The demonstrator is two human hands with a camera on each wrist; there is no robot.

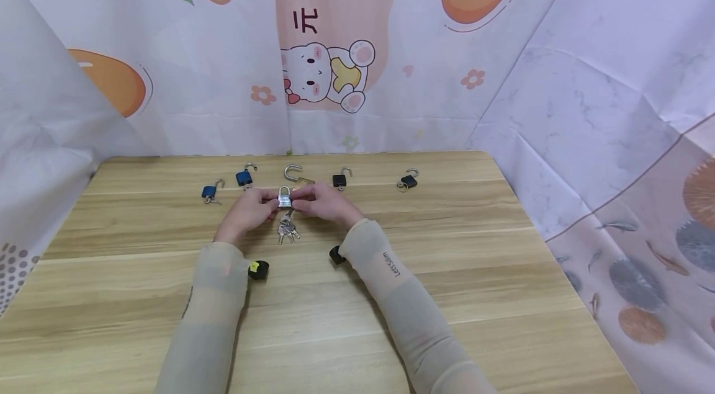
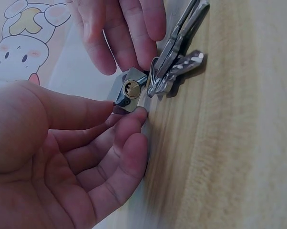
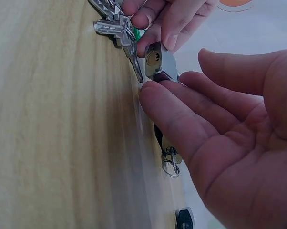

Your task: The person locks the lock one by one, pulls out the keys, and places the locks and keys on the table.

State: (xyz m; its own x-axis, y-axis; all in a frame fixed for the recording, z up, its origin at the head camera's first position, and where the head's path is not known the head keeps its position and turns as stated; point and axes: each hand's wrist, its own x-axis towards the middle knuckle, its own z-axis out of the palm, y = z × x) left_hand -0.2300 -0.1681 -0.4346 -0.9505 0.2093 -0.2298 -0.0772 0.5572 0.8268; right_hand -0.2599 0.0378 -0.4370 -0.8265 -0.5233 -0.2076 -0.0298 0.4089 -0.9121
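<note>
A small silver padlock (image 1: 285, 201) sits on the wooden table with its shackle toward the back. My left hand (image 1: 252, 211) pinches its body between thumb and index finger, the other fingers curled beneath. The brass keyhole end of the padlock (image 2: 130, 89) shows in the left wrist view. My right hand (image 1: 323, 203) is at the padlock's right side; in the right wrist view its fingers (image 3: 181, 112) are extended at the body and the thumb stands apart. A bunch of silver keys (image 1: 288, 231) lies just in front of the padlock, on the table.
Behind the hands lie a larger padlock (image 1: 305, 182), two blue padlocks (image 1: 209, 191) (image 1: 244, 178) to the left, and two black padlocks (image 1: 339, 180) (image 1: 409, 182) to the right, shackles raised. A printed curtain (image 1: 223, 71) hangs along the table's (image 1: 475, 245) back edge.
</note>
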